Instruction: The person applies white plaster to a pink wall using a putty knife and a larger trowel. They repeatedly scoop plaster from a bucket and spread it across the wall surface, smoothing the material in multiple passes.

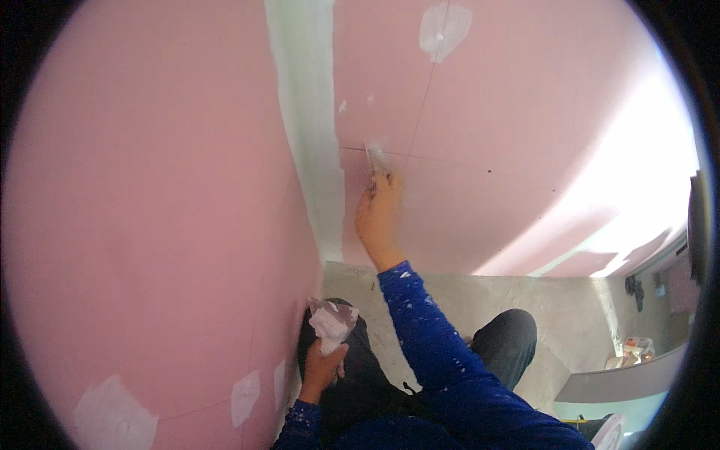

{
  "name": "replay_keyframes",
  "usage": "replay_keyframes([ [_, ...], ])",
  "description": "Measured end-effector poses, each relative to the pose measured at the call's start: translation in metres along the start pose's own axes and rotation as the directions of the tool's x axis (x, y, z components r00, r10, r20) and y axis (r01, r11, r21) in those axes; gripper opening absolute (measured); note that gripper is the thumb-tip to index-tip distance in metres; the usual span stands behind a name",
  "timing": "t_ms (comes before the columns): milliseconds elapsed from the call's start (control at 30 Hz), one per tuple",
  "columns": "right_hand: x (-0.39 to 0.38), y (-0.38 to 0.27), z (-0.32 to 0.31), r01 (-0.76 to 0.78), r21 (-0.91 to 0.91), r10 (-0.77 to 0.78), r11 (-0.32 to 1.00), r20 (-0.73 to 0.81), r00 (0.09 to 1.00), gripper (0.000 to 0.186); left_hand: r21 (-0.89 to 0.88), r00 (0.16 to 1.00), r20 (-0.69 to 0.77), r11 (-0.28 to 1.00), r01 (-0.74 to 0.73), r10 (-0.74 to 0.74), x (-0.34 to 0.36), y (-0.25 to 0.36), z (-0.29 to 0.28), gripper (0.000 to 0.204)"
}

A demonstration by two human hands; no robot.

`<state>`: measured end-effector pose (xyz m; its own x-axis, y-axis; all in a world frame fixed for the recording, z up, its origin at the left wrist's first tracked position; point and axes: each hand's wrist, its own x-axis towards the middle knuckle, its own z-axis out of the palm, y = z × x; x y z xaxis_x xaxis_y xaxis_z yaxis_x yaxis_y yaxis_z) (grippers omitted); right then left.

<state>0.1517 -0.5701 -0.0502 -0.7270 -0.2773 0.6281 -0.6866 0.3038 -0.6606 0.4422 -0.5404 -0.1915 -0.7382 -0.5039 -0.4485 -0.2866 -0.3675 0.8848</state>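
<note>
My right hand (380, 214) is raised to the pink drywall panel (465, 112) ahead, its fingers closed around a small putty knife (375, 157). The thin blade meets the wall over a fresh smear of white compound, near a dark pencil line. Lower down, over my left knee, my left hand (324, 371) grips a wider putty knife (345, 313). A thick lump of white joint compound (328, 324) lies on that blade and hides part of it. Its handle is mostly inside my fingers.
A white-green plastered corner strip (311, 135) joins the front panel to the left pink wall (150, 210). Dried compound patches (444, 31) dot both walls. Below lies a dusty concrete floor (450, 300), with a small box (637, 349) and a curved grey-edged object (630, 386) at right.
</note>
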Motion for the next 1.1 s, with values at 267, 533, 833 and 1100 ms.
replay_keyframes([
  [267,0.024,0.049,-0.074,0.108,0.081,-0.106,0.991,-0.028,0.994,0.029,-0.003,1.000,0.001,1.000,-0.018,0.018,0.008,-0.004,0.003,0.019],
  [533,-0.008,0.091,-0.183,-0.109,-0.068,0.096,0.992,-0.166,0.981,0.041,-0.002,0.999,-0.031,1.000,-0.010,0.010,0.006,0.002,0.007,0.019],
  [833,0.016,0.112,-0.150,-0.029,-0.575,-0.117,0.817,-0.214,0.970,0.079,-0.038,0.999,-0.037,0.999,0.021,-0.022,0.010,-0.003,0.006,0.021],
  [1100,-0.018,0.141,-0.126,-0.075,-0.537,-0.033,0.840,-0.189,0.981,0.080,-0.041,0.999,-0.026,0.999,0.035,-0.036,0.006,-0.001,0.004,0.021],
])
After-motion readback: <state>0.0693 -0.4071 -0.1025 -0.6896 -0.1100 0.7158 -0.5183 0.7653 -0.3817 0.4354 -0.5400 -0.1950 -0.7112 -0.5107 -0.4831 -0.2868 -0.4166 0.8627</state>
